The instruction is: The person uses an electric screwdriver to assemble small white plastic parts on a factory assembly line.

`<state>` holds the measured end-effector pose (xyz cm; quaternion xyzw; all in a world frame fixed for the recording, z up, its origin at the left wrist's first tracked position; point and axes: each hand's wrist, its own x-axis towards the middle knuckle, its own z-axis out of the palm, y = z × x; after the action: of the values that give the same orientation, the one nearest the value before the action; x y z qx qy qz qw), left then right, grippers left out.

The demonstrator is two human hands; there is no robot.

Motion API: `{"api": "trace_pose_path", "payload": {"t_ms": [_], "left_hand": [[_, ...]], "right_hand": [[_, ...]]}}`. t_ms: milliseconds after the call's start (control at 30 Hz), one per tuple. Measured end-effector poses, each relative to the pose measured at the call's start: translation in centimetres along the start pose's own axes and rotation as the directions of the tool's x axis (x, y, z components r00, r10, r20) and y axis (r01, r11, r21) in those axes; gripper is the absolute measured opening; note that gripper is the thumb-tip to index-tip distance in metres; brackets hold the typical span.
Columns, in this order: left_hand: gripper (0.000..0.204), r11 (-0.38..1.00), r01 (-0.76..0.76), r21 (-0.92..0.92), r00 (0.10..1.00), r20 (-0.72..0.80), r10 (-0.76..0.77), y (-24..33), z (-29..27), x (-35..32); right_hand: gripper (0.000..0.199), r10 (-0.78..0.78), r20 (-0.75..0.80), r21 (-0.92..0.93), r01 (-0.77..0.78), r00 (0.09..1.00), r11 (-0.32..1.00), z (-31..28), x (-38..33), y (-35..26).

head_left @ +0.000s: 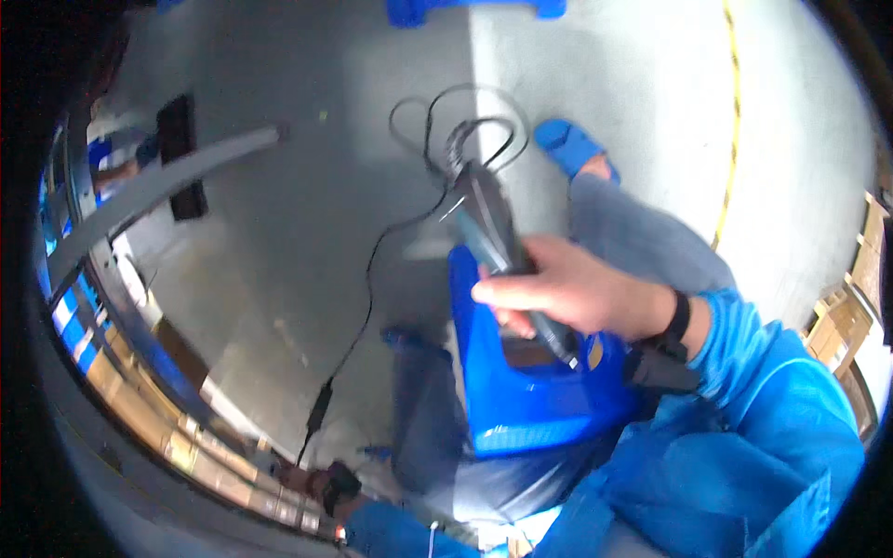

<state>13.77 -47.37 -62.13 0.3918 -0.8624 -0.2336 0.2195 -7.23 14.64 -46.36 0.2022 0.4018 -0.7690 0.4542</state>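
Observation:
My right hand (567, 286) is closed around the middle of a long black and grey corded hand tool (490, 219), whose exact kind I cannot make out. One end points away from me, where a black cable (370, 270) leaves it and loops. Its narrow, light-tipped end lies near my wrist. Low on the left, my left hand (296, 479) is small and dim, with its fingers closed at the cable's end, just below a thick black inline piece (319, 407). Beneath the tool and my right hand is a blue plastic stool (539, 409) with an opening in its top.
A grey metal frame and shelf with cardboard boxes (139, 409) line the left side. My foot in a blue slipper (566, 144) rests on the grey floor (614, 65). Yellow tape (733, 112) runs along the right, with cardboard (837, 325) beyond. Another blue plastic item (474, 9) stands ahead.

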Motion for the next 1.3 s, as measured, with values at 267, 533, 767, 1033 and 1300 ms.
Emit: {"api": "trace_pose_path", "payload": {"t_ms": [267, 533, 767, 1033, 1300], "left_hand": [[0.032, 0.937, -0.275, 0.218, 0.903, 0.393, 0.174, 7.7, 4.3, -8.5], [0.024, 0.722, -0.525, 0.451, 0.789, 0.575, 0.215, 24.4, 0.0, -16.7], [0.014, 0.841, 0.028, -0.540, 0.065, 0.841, 0.537, 43.0, -5.8, -29.6], [0.017, 0.698, -0.010, -0.716, -0.104, 0.695, 0.712, 56.3, -25.9, -17.1], [0.010, 0.500, 0.014, -0.866, 0.727, 0.352, 0.590, 44.8, -44.2, -10.5]], "right_hand": [[0.021, -0.049, 0.051, 0.084, 0.045, 0.997, 0.995, -0.7, 0.0, -1.0], [0.017, -0.155, 0.145, -0.019, 0.159, 0.977, 0.987, 1.4, 0.6, -2.9], [0.018, -0.397, -0.005, -0.048, 0.397, 0.918, 0.917, 2.5, -0.8, -5.9], [0.024, -0.795, 0.378, 0.234, 0.782, 0.474, 0.578, 23.2, -15.2, -18.1], [0.024, -0.664, 0.725, 0.567, 0.704, -0.182, 0.427, 38.1, -21.5, -20.3]]}}
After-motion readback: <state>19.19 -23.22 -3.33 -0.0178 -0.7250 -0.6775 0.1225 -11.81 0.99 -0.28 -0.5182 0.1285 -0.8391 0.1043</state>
